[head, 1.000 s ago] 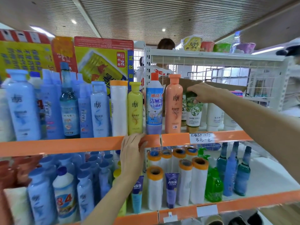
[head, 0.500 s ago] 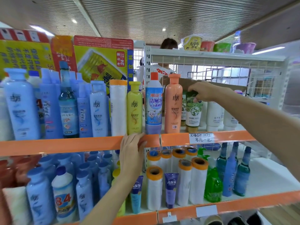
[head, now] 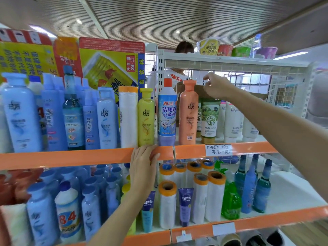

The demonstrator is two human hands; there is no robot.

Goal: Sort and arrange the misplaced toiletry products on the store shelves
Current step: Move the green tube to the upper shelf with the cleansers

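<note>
A green "Warm Vanilla" tube [head: 209, 119] stands upright on the upper shelf, just right of an orange shampoo bottle [head: 188, 112]. My right hand [head: 217, 86] hovers above the tube and behind the orange bottle's cap, fingers loosely curled, holding nothing. My left hand [head: 143, 162] rests flat on the orange edge of the upper shelf [head: 71, 158], below a yellow bottle [head: 145, 118] and a blue toilet-cleaner bottle [head: 166, 114]. A white roll with an orange cap [head: 128, 118] stands among the blue bottles [head: 106, 118] to the left.
White tubes [head: 232, 119] fill the shelf right of the green tube, backed by wire mesh [head: 266, 77]. The lower shelf holds blue bottles [head: 42, 215], white rolls [head: 166, 205] and a green spray bottle [head: 230, 201]. A person [head: 183, 47] stands behind the rack.
My right hand has let go of the green tube's top and risen above it. The tube stays standing. My left hand has not moved.
</note>
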